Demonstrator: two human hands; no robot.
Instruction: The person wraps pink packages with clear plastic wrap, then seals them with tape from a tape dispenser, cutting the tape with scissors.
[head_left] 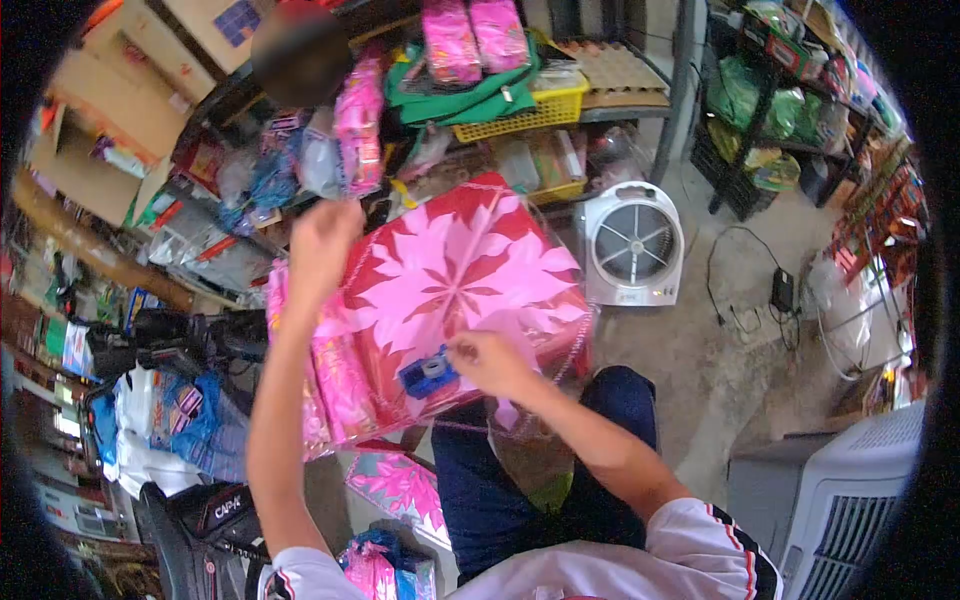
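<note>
Head view: blue dispenser (pixel 426 375) lies nine o'clock from our right hand (pixel 482 362), left hand (pixel 325 236) farther; we can't tell either grip.

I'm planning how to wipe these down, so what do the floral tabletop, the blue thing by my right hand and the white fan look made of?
Floral tabletop: probably plastic sheeting, slightly glossy, from pale streaks over its print.
Blue thing: likely hard plastic, from its even colour; blur hides its finish.
White fan: apparently smooth moulded plastic, from its rounded corners and built-in handle.
</note>
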